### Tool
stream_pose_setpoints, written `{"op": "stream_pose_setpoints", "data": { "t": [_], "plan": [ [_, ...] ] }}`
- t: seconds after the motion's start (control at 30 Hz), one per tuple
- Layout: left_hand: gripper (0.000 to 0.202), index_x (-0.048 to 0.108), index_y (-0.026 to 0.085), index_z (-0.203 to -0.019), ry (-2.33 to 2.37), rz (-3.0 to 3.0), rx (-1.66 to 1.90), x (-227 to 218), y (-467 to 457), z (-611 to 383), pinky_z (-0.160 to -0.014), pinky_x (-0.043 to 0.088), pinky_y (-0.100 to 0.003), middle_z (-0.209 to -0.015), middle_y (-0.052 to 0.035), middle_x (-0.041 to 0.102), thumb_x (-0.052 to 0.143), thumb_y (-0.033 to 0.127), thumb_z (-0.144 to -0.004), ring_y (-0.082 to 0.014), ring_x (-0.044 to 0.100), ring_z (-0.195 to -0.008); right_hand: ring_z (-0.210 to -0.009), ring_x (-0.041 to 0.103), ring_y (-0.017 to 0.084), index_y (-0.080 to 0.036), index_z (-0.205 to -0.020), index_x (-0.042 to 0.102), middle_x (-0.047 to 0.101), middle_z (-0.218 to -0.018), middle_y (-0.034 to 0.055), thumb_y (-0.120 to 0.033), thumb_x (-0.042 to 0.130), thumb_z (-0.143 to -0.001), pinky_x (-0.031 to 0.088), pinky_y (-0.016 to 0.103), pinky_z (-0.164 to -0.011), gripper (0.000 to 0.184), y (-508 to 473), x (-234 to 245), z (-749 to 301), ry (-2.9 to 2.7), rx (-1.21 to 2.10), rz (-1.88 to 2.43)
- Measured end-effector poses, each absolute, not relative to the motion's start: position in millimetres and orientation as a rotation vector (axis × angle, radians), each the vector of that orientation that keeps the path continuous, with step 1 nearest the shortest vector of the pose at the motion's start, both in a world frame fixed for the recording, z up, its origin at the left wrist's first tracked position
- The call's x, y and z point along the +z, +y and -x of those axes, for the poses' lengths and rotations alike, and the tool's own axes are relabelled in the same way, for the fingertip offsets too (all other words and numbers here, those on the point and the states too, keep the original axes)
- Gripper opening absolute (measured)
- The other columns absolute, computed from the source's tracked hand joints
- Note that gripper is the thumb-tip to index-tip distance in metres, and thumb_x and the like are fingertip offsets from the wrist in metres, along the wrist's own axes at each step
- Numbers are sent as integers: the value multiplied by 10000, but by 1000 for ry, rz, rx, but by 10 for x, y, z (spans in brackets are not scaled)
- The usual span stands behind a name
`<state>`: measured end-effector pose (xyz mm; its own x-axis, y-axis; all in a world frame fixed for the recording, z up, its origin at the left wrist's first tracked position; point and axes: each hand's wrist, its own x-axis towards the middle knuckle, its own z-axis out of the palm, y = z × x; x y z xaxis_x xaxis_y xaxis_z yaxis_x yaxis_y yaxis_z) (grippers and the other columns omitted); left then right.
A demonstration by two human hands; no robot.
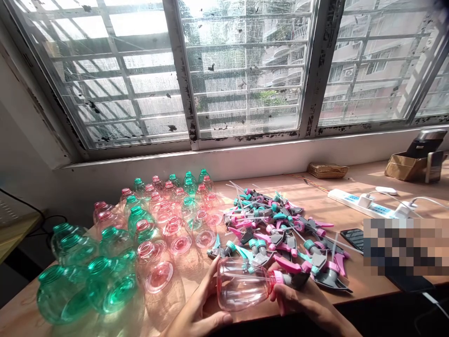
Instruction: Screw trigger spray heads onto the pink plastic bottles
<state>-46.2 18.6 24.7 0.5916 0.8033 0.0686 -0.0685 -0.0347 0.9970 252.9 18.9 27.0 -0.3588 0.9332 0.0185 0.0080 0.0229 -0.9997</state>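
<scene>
On the table (365,182), bottles (164,215) stand left and spray heads (277,239) lie heaped right; in front, the half-curled left hand (199,302) cups, and the right hand (293,298) (fingers partly hidden) seemingly grips by its collar (278,277), a sideways pink bottle (242,292).

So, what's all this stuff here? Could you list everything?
Held bottle: one, clear pink, between the hands
Pink bottles: over ten, left
Green bottles: over ten, left
Spray heads: many, grey with pink or teal, centre
Power strip: one, white, right
Phone: one, dark, right of spray heads
Flat device: one, black, front right, partly blurred out
Boxes: two, brown, back right
Table: one, brownish, beneath
Windows: several panes, grey frames, behind
Left hand: one, bare, bottle's base
Right hand: one, bare, bottle's neck
</scene>
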Motion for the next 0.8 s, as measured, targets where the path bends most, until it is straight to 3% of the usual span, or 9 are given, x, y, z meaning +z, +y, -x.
{"op": "stream_pose_setpoints", "data": {
  "t": [0.33,0.5,0.67,0.8],
  "plan": [
    [882,127,452,-1591,642,-1482,812,185,239,470,-1216,353,-538,-1736,-9,153,707,343,-936,-362,349,-1519,-580,589,171,-159,-829,710,642,-608,17,-680,670,-840,478,297,-605,523,195,244,-2551,-1497,1471,986],
    [944,77,471,-1589,650,-1499,816,181,244,501,-1226,328,-535,-1735,6,156,728,353,-917,-370,336,-1519,-575,613,183,-155,-821,728,657,-598,20,-687,667,-841,479,315,-600,536,225,180,-2554,-1522,1453,1002],
    [863,202,450,-1581,610,-1487,797,147,280,502,-1209,339,-564,-1728,-5,193,733,401,-902,-389,349,-1507,-546,630,205,-186,-1021,733,656,-568,-18,-705,726,-778,522,352,-611,573,246,150,-2535,-1474,1416,1044],
    [884,198,464,-1575,619,-1461,828,130,269,492,-1213,344,-551,-1717,-18,229,753,360,-896,-371,376,-1498,-508,621,193,-196,-1159,689,666,-561,-20,-696,731,-784,499,324,-566,627,245,147,-2522,-1438,1440,1040]
  ]
}}
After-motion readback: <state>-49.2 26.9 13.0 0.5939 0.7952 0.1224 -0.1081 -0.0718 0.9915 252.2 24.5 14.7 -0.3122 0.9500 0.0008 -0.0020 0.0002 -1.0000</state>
